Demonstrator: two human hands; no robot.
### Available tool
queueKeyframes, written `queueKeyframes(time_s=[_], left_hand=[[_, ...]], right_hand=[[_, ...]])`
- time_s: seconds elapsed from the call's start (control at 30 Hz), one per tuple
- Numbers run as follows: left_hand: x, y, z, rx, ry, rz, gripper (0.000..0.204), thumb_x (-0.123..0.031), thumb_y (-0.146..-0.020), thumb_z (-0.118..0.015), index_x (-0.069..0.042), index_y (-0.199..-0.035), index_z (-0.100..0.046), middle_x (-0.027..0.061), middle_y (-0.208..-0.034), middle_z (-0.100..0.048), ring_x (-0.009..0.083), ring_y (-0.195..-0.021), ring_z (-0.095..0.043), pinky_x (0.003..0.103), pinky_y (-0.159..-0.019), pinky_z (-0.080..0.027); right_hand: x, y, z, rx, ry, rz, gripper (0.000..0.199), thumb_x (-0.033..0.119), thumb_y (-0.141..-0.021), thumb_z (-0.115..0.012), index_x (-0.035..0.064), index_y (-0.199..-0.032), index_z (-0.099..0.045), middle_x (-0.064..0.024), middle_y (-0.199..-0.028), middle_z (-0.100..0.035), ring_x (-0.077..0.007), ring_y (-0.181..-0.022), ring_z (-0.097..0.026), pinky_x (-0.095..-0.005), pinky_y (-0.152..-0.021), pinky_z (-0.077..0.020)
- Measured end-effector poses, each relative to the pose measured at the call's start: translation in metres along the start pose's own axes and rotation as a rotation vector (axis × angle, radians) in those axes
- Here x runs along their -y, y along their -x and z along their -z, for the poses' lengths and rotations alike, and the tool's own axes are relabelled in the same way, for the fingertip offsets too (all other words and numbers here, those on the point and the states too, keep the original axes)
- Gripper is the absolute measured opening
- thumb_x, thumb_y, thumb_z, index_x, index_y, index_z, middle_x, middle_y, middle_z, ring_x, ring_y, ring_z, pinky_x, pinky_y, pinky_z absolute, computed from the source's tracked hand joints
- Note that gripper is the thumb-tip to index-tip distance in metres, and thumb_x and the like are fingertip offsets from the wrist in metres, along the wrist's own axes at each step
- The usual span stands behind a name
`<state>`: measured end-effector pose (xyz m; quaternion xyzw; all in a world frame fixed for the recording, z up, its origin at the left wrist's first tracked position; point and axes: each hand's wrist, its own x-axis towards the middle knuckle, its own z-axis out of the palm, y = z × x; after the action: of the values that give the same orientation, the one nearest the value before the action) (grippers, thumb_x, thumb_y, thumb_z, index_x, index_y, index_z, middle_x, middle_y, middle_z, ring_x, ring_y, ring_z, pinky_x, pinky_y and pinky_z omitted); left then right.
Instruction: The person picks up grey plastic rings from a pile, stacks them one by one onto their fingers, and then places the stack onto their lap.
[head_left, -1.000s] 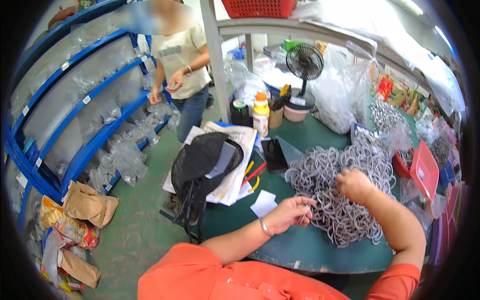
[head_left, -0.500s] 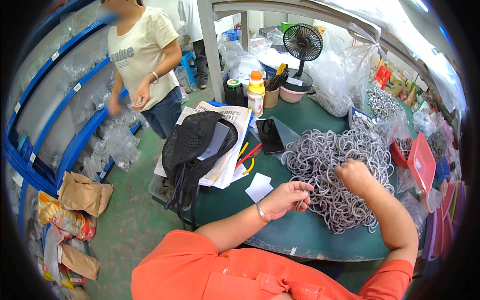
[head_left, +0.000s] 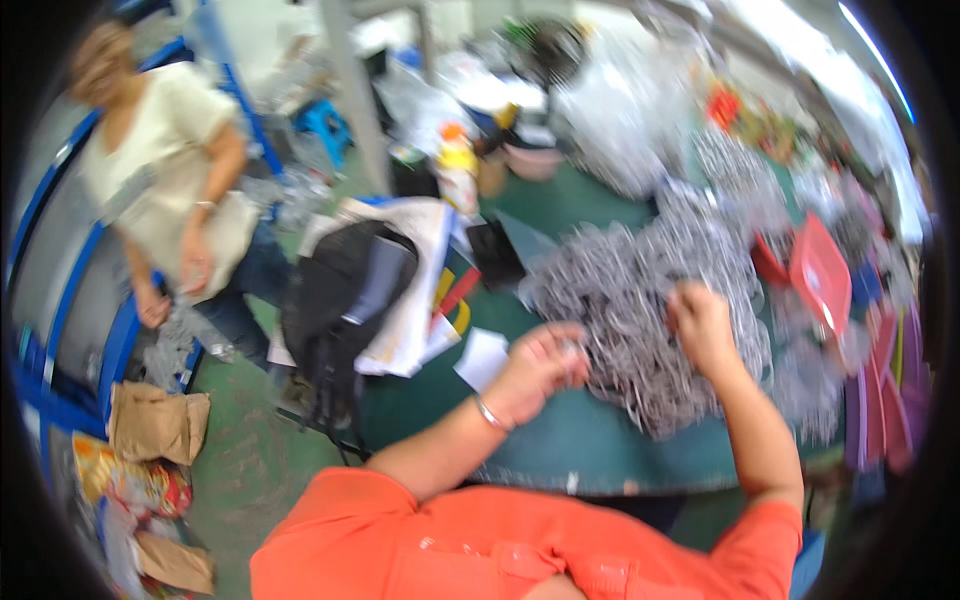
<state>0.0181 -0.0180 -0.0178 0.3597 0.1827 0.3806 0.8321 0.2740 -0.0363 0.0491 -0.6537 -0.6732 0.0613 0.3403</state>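
Heaped grey rings (head_left: 640, 335) lie on the green surface (head_left: 540, 440); left hand (head_left: 545, 365) curled beside them, right hand (head_left: 702, 325) curled over them, grips too blurred to tell; lifting rings singly should limit tangling.

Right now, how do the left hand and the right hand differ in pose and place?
The left hand is by the left edge of the pile of grey rings; the right hand is over the pile. The left hand points away and rightward, the right hand away and leftward. The left hand has a bracelet at its wrist; the right hand's wrist is bare. Both hands are ungloved, and blur hides what either holds.
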Motion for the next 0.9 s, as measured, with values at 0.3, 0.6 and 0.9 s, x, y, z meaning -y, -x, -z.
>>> queueKeyframes(time_s=[0.3, 0.6, 0.9], left_hand=[[0.002, 0.009, -0.011, -0.083, 0.029, -0.054, 0.043, -0.002, -0.086, -0.058, -0.004, -0.127, -0.043, 0.0105, -0.096, -0.062, 0.0176, -0.086, -0.062, 0.031, -0.080, -0.051], [0.008, 0.000, -0.018, -0.134, -0.010, -0.061, 0.047, -0.008, -0.088, -0.059, -0.003, -0.130, -0.038, 0.0136, -0.105, -0.061, 0.0214, -0.098, -0.061, 0.033, -0.086, -0.049], [0.019, 0.007, 0.001, -0.271, 0.030, -0.128, 0.049, -0.013, -0.088, -0.061, -0.003, -0.129, -0.036, 0.0089, -0.089, -0.061, 0.0163, -0.081, -0.061, 0.032, -0.079, -0.050]], right_hand=[[0.012, 0.038, -0.031, -0.219, -0.724, -0.325, 0.014, 0.008, -0.089, -0.057, -0.0045, -0.089, -0.062, -0.0084, -0.076, -0.065, -0.0159, -0.071, -0.066, -0.0241, -0.061, -0.0521], [0.024, 0.042, -0.059, -0.436, -0.218, 0.060, 0.006, -0.002, -0.079, -0.062, 0.0001, -0.085, -0.064, -0.0088, -0.080, -0.062, -0.0192, -0.074, -0.063, -0.0296, -0.065, -0.0507], [0.059, 0.062, -0.073, -0.240, -0.026, 0.319, 0.008, 0.009, -0.072, -0.065, 0.0071, -0.080, -0.064, -0.0068, -0.083, -0.061, -0.0253, -0.080, -0.058, -0.0346, -0.068, -0.0481]])
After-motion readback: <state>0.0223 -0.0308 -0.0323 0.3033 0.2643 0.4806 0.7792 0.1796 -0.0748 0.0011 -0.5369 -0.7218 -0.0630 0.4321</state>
